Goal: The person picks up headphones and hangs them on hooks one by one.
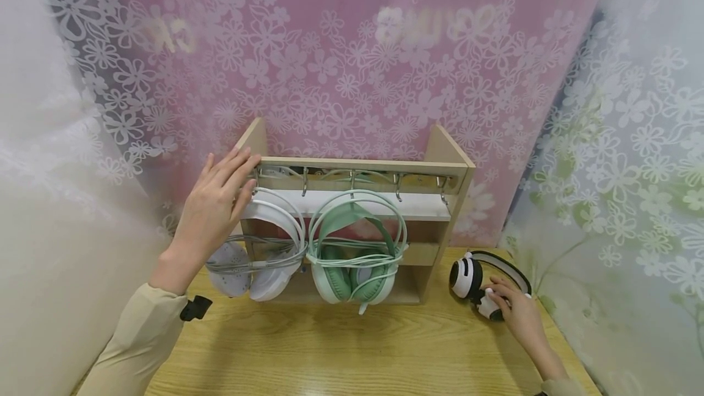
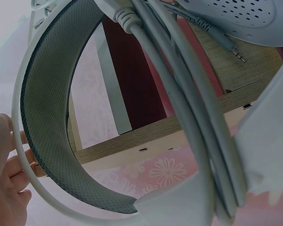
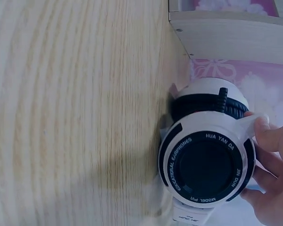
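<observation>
My left hand (image 1: 213,200) rests on the top left corner of a wooden rack (image 1: 352,164), fingers extended. Just beneath it hang white headphones (image 1: 273,219) with a grey cable wound around them; their padded headband (image 2: 49,94) passes in front of the fingers in the left wrist view. Mint-green headphones (image 1: 330,225), wrapped in their own cable, hang from the middle hook. On the table at the right lie black-and-white headphones (image 3: 205,165). My right hand (image 1: 517,310) grips the near ear cup, thumb by the white stub on its rim and fingers at its side.
Bare metal hooks (image 1: 397,188) line the rack's front rail to the right of the green headphones. The rack stands on a wood-grain table (image 1: 330,347). A pink flowered curtain (image 1: 341,47) hangs behind, with pale cloth (image 1: 632,200) at the right.
</observation>
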`<state>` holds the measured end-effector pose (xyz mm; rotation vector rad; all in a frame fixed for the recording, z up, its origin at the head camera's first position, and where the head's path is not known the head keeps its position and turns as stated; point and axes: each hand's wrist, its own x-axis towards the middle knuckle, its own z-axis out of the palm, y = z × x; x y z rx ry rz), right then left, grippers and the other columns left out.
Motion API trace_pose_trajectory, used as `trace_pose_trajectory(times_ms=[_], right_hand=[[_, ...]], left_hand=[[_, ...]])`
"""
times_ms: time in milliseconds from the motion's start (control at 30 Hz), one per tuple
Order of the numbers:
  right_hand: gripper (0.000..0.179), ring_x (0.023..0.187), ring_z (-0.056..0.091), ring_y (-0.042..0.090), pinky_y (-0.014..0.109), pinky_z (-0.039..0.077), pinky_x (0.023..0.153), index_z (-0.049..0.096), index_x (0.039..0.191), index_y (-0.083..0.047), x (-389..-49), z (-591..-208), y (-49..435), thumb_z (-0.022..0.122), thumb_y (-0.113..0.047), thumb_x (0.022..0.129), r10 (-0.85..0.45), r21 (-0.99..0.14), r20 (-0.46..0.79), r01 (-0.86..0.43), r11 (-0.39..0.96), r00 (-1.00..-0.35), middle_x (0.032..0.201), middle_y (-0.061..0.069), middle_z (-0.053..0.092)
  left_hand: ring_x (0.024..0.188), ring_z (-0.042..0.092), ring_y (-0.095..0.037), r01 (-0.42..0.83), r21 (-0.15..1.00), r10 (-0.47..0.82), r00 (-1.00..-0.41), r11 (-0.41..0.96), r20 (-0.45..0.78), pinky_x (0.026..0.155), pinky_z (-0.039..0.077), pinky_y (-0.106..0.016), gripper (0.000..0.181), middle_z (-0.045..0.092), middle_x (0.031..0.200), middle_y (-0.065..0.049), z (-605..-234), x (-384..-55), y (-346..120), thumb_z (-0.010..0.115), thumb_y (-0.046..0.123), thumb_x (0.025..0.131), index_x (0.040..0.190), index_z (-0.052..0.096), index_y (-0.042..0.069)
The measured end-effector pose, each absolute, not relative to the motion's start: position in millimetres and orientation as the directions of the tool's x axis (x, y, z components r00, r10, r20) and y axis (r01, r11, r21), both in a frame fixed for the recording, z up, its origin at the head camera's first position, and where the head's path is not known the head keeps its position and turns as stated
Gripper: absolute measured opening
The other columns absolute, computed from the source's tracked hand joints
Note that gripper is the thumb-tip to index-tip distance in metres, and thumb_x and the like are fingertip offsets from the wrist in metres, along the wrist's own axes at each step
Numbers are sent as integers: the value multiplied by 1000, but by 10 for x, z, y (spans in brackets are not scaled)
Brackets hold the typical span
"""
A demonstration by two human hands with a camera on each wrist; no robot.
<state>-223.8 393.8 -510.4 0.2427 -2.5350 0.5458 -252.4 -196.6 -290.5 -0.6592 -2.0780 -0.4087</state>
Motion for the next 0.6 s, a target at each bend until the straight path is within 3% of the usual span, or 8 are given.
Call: trace_pose_trajectory(times_ms=[133,367,600], right_hand=[[19,92,67,52,62,54,72,75,107,4,-2166,-5080,3935,73,-7,92,-55,-353,484,-253,901,-873,124,30,66],[18,98,68,48,59,56,73,77,106,0,-2038,-5033,3883,76,-7,89,-80,-353,476,-273,895,-876,124,28,67],[16,103,69,41,35,61,67,79,106,-8,-1906,-4971,3817,74,-9,91,-98,-375,450,-288,881,-887,124,18,70]], left_hand=[[143,44,-32,592,40,300,-464,805,833,127,17,-49,44,52,151,-14,-2904,-2523,-1968,59,16,102,146,56,9],[143,44,-32,590,43,300,-470,806,830,127,15,-48,44,52,151,-14,-2901,-2516,-1966,59,16,102,145,56,8],[143,44,-33,592,44,300,-469,805,831,127,16,-49,44,52,150,-14,-2899,-2514,-1965,59,15,102,145,56,8]])
